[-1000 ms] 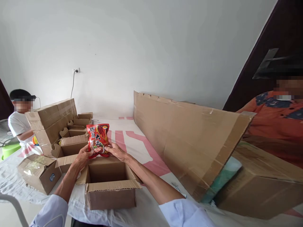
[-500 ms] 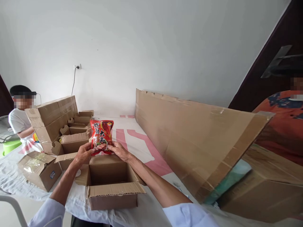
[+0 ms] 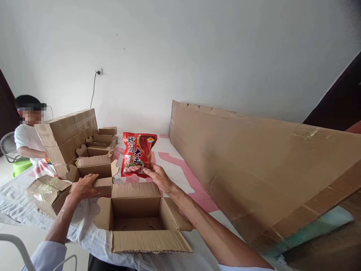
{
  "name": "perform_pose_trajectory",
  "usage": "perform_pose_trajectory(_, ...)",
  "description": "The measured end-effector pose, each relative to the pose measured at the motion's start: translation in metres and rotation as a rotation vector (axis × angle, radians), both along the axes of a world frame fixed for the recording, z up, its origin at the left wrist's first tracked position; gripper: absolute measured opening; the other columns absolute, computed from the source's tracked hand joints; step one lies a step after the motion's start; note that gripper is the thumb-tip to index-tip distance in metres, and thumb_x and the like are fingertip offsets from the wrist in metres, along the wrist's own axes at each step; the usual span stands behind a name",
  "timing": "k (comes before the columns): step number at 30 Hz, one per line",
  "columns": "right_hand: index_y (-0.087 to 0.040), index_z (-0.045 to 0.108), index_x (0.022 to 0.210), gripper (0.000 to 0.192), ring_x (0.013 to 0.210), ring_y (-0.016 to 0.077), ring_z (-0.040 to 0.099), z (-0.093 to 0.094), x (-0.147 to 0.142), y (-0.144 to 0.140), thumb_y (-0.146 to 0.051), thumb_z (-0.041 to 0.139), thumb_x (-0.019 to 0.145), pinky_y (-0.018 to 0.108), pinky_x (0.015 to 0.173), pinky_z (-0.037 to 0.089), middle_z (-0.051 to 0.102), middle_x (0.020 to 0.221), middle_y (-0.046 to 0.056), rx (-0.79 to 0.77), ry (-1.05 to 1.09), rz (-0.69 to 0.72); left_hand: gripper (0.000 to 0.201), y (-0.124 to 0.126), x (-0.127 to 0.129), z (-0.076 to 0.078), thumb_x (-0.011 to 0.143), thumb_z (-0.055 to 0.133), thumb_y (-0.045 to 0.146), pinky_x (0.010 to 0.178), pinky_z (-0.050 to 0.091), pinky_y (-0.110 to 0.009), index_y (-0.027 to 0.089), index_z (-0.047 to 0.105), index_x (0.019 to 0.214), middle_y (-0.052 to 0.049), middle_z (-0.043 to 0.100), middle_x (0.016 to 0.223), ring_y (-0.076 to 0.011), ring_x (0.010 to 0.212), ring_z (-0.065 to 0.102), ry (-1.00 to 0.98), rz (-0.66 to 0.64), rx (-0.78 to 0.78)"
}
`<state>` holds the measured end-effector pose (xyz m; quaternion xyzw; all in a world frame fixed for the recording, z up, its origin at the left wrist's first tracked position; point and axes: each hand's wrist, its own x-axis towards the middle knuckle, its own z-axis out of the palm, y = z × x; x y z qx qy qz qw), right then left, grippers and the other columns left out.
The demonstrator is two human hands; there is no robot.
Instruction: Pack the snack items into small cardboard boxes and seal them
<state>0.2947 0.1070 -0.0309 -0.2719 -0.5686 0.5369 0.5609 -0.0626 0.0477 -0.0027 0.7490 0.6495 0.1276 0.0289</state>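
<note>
My right hand (image 3: 160,177) pinches the lower right corner of a red plastic food packet (image 3: 138,154) with large dark characters and a food picture, holding it upright above the covered surface. Just below it stands an open cardboard box (image 3: 149,241), flaps spread outward, with only bare cardboard visible inside. My left hand (image 3: 84,186) is at the front flap of another open cardboard box (image 3: 103,183) behind and to the left. Its fingers bend over the flap edge, with the thumb lower in front.
More open boxes (image 3: 98,150) run back in a row beside a stack of closed boxes (image 3: 62,130). A taped box (image 3: 46,192) sits at left. A tall cardboard panel (image 3: 248,165) borders the right. A person (image 3: 28,131) sits at far left.
My left hand has let go of the red packet and moved left and down onto the box flap. My right hand alone holds the packet, now further right. The view has turned right.
</note>
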Motion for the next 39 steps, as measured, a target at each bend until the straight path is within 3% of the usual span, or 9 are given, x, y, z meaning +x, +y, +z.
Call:
perform_pose_trajectory(3, -0.022, 0.08, 0.115, 0.06, 0.114, 0.0332, 0.076, 0.002, 0.01, 0.0, -0.062, 0.092, 0.073, 0.055, 0.113, 0.055, 0.084, 0.12, 0.008, -0.001, 0.005, -0.044, 0.05, -0.004, 0.006, -0.01, 0.083, 0.072, 0.016, 0.109, 0.044, -0.048, 0.021, 0.068, 0.132, -0.015, 0.074, 0.134, -0.0361, 0.13, 0.065, 0.223, 0.052, -0.003)
perform_pose_trajectory(8, -0.022, 0.081, 0.114, 0.058, 0.111, 0.0323, 0.077, 0.0, 0.025, 0.003, -0.064, 0.091, 0.074, 0.052, 0.11, 0.057, 0.084, 0.117, 0.008, 0.015, -0.031, -0.141, 0.031, 0.005, 0.011, -0.011, 0.089, 0.053, 0.007, 0.104, 0.044, -0.047, 0.021, 0.068, 0.112, -0.016, 0.072, 0.117, -0.0347, 0.117, 0.064, 0.259, 0.066, 0.126)
perform_pose_trajectory(11, -0.023, 0.081, 0.116, 0.058, 0.114, 0.0317, 0.076, -0.004, 0.034, 0.006, -0.064, 0.09, 0.075, 0.051, 0.11, 0.056, 0.083, 0.122, 0.008, 0.019, -0.011, -0.173, 0.03, 0.021, -0.005, 0.013, 0.083, 0.059, 0.01, 0.1, 0.047, -0.045, 0.021, 0.069, 0.109, -0.013, 0.072, 0.112, -0.0339, 0.112, 0.065, 0.145, 0.078, 0.268)
perform_pose_trajectory(17, -0.025, 0.081, 0.115, 0.062, 0.108, 0.0298, 0.077, -0.016, 0.051, 0.013, -0.063, 0.096, 0.069, 0.05, 0.108, 0.058, 0.084, 0.117, 0.006, -0.061, 0.107, -0.21, 0.05, 0.043, -0.05, 0.08, 0.075, 0.074, 0.038, 0.08, 0.051, -0.031, 0.016, 0.069, 0.12, -0.002, 0.073, 0.099, -0.0244, 0.094, 0.066, -0.451, 0.06, 0.423)
perform_pose_trajectory(20, -0.025, 0.081, 0.117, 0.061, 0.109, 0.0288, 0.077, -0.023, 0.056, 0.014, -0.062, 0.096, 0.07, 0.05, 0.109, 0.058, 0.083, 0.12, 0.005, -0.069, 0.131, -0.221, 0.049, 0.039, -0.052, 0.088, 0.075, 0.075, 0.042, 0.08, 0.051, -0.031, 0.017, 0.073, 0.117, -0.002, 0.073, 0.098, -0.0236, 0.092, 0.065, -0.409, 0.008, 0.458)
perform_pose_trajectory(24, -0.025, 0.08, 0.116, 0.062, 0.11, 0.0297, 0.078, -0.034, 0.061, 0.015, -0.063, 0.095, 0.069, 0.049, 0.108, 0.059, 0.083, 0.12, 0.006, -0.102, 0.133, -0.213, 0.038, 0.034, -0.036, 0.062, 0.075, 0.069, 0.022, 0.093, 0.051, -0.039, 0.02, 0.076, 0.112, -0.007, 0.074, 0.106, -0.0283, 0.103, 0.066, -0.09, -0.079, 0.365)
perform_pose_trajectory(30, -0.024, 0.079, 0.118, 0.063, 0.115, 0.0324, 0.077, -0.055, 0.068, 0.021, -0.065, 0.091, 0.073, 0.05, 0.111, 0.058, 0.083, 0.122, 0.007, -0.111, 0.09, -0.268, 0.059, 0.028, -0.024, 0.017, 0.073, 0.06, 0.006, 0.105, 0.048, -0.049, 0.025, 0.076, 0.126, -0.013, 0.07, 0.117, -0.0355, 0.121, 0.064, 0.335, -0.009, 0.216)
perform_pose_trajectory(35, -0.023, 0.08, 0.117, 0.063, 0.117, 0.0342, 0.075, -0.075, 0.073, 0.022, -0.068, 0.09, 0.073, 0.052, 0.114, 0.055, 0.083, 0.122, 0.008, -0.132, 0.06, -0.316, 0.079, -0.016, -0.015, -0.025, 0.081, 0.054, 0.005, 0.12, 0.043, -0.059, 0.016, 0.049, 0.158, -0.023, 0.045, 0.158, -0.0434, 0.155, 0.038, 0.206, 0.249, 0.511)
perform_pose_trajectory(39, -0.021, 0.08, 0.114, 0.071, 0.113, 0.0368, 0.076, -0.094, 0.074, 0.023, -0.073, 0.091, 0.067, 0.053, 0.107, 0.058, 0.083, 0.12, 0.012, -0.206, 0.055, -0.344, 0.075, -0.054, 0.001, -0.087, 0.093, 0.062, 0.033, 0.114, 0.052, -0.06, 0.016, 0.04, 0.162, -0.024, 0.047, 0.154, -0.0436, 0.145, 0.051, -0.136, 0.437, 0.582)
